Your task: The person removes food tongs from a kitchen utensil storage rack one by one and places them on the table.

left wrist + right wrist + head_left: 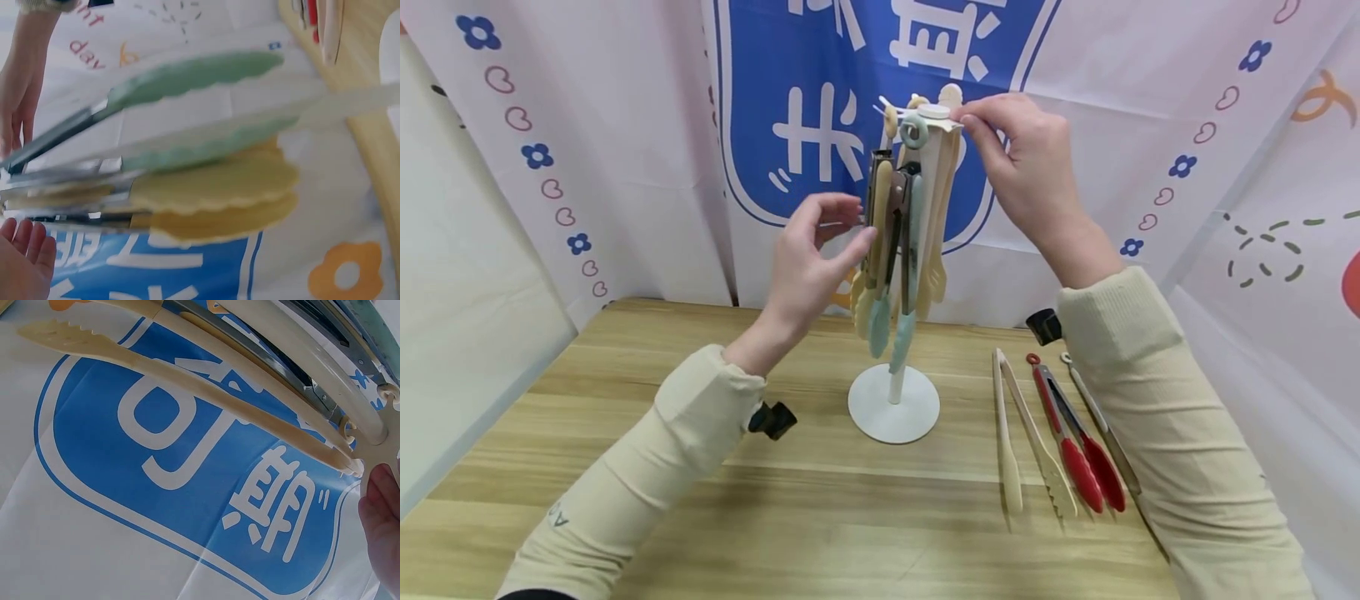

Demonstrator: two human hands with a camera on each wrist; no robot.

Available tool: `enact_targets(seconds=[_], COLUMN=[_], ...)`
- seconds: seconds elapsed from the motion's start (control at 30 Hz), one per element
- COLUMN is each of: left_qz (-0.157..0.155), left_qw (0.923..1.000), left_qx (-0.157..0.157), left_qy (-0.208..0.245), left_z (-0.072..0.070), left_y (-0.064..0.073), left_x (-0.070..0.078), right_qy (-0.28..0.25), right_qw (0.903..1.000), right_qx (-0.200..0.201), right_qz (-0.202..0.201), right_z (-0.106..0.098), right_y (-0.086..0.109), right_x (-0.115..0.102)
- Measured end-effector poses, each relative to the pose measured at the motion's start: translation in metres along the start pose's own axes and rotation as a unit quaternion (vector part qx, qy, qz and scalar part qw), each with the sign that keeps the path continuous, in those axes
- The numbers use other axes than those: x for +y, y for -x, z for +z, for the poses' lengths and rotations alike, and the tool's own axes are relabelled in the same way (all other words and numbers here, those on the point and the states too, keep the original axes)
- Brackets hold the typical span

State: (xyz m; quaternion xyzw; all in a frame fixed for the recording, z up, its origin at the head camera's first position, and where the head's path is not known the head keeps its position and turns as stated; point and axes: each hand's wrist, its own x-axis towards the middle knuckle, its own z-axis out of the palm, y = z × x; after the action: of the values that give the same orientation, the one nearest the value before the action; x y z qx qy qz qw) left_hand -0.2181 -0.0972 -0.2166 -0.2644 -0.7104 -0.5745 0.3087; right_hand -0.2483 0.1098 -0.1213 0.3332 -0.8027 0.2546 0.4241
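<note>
A white utensil stand [895, 421] rises from a round base, several tongs hanging from its top. My right hand [1026, 154] pinches the edge of the stand's top plate with thumb and forefinger. Mint-green tongs [880, 329] hang on the near side with spread arms. Yellow tongs [215, 181] hang beside them, scalloped tips downward. My left hand [808, 262] is at the left of these tongs, fingers loosely bent and thumb tip right at the yellow handle. On the far right side hang cream tongs [250, 412] with a slotted end.
To the right on the wooden table [760, 517] lie beige tongs [1009, 467], red-tipped tongs [1081, 475] and a pale-handled utensil [1086, 396] partly hidden by my right sleeve. A printed cloth [655, 250] hangs behind the stand.
</note>
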Motion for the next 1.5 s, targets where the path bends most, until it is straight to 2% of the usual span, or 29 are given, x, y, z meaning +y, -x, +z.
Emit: enact_targets(seconds=[0.17, 0.33, 0.5, 0.8, 1.13, 1.27, 1.5], left_qz=[0.013, 0.021, 0.024, 0.018, -0.022, -0.025, -0.050], left_qw=[0.9996, 0.9986, 0.9979, 0.9940, 0.9903, 0.9881, 0.9857], left_qx=[0.008, 0.021, 0.022, 0.028, 0.048, 0.058, 0.053], left_qy=[-0.022, -0.045, -0.056, -0.105, -0.129, -0.140, -0.152], left_z=[0.010, 0.019, 0.025, 0.036, 0.049, 0.051, 0.055], left_y=[0.015, 0.024, 0.031, 0.038, 0.047, 0.046, 0.043], left_x=[-0.001, -0.005, -0.009, -0.010, -0.013, -0.013, -0.011], right_qy=[0.002, 0.007, 0.010, 0.008, 0.006, 0.004, 0.002], right_qw=[1.0000, 0.9999, 0.9999, 1.0000, 1.0000, 1.0000, 1.0000], right_qx=[-0.002, -0.008, -0.005, -0.006, -0.005, 0.000, 0.005], right_qz=[0.000, 0.005, 0.001, 0.000, 0.001, -0.002, -0.005], right_z=[0.000, 0.000, 0.000, 0.000, 0.001, 0.001, 0.001], right_y=[0.000, 0.000, 0.000, -0.001, -0.001, -0.001, -0.001], right_x=[0.000, -0.001, -0.001, -0.001, -0.002, -0.002, -0.001])
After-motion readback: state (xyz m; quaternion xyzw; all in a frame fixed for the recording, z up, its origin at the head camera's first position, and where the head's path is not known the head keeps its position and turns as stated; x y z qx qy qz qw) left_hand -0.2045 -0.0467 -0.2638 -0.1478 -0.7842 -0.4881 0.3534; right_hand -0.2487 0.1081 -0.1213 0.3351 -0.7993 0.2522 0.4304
